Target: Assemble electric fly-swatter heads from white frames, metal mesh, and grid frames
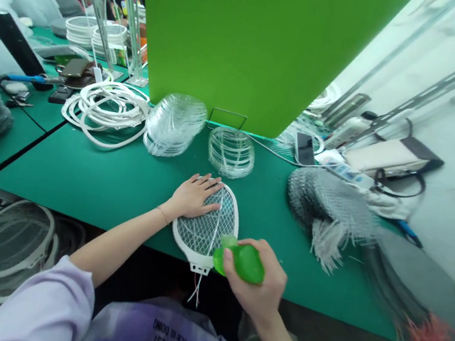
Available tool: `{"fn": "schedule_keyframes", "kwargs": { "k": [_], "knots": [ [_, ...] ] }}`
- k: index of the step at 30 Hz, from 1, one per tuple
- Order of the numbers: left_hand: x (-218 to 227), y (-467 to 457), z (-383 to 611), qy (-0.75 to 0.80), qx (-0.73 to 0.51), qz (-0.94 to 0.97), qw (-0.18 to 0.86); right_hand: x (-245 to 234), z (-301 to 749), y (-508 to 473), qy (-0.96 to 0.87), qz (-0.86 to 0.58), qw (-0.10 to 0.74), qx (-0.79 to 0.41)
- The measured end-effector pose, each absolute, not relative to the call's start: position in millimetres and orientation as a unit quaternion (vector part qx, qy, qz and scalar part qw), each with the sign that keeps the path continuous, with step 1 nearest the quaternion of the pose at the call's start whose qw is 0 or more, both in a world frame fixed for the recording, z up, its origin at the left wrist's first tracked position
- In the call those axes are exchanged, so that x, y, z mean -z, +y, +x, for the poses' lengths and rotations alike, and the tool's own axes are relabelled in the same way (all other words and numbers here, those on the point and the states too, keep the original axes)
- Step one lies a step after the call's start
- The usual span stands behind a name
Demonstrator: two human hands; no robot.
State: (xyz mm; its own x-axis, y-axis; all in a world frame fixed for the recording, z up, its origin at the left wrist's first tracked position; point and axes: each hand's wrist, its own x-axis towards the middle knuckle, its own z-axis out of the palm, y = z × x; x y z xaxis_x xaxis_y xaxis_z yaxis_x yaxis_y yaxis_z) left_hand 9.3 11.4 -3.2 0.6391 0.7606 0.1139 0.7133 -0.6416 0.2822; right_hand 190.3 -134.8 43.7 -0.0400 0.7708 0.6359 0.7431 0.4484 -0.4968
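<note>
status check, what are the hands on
left hand flat on electric swatter racket; right hand gripping green plastic part; stacked clear mesh frames beyond, apart

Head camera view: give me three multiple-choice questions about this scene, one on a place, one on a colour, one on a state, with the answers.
1. Where is the left hand?
A) On the mesh of the white swatter frame
B) On the coiled white loops
C) Under the table

2. What colour is the plastic piece in the right hand?
A) Red
B) Blue
C) Green

3. How does the swatter frame lie?
A) Upright against the green board
B) Flat on the green mat
C) Propped on the clear grids

1 A: the palm presses on the mesh.
2 C: it shows translucent green.
3 B: its face lies along the mat.
</note>
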Motion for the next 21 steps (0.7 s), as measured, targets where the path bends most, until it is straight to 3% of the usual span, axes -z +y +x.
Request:
{"fn": "schedule_keyframes", "kwargs": {
  "k": [5, 10, 16, 21],
  "knots": [
    [3.7, 11.9, 8.8, 0.408, -0.114, 0.898, 0.114, -34.8, 202.1, -128.0, -0.709, -0.540, 0.454, 0.013],
    [0.5, 12.7, 9.8, 0.408, -0.115, 0.898, 0.116, -41.2, 235.8, -32.6, -0.590, -0.633, 0.500, 0.045],
    [-26.2, 1.5, -0.1, 0.520, -0.196, 0.824, 0.109, -45.0, 279.9, 105.9, -0.492, -0.787, 0.370, 0.025],
    [-29.0, -18.6, -37.1, 0.634, -0.212, 0.727, 0.158, -37.6, 287.3, 101.9, -0.502, -0.798, 0.333, -0.004]
  ]
}}
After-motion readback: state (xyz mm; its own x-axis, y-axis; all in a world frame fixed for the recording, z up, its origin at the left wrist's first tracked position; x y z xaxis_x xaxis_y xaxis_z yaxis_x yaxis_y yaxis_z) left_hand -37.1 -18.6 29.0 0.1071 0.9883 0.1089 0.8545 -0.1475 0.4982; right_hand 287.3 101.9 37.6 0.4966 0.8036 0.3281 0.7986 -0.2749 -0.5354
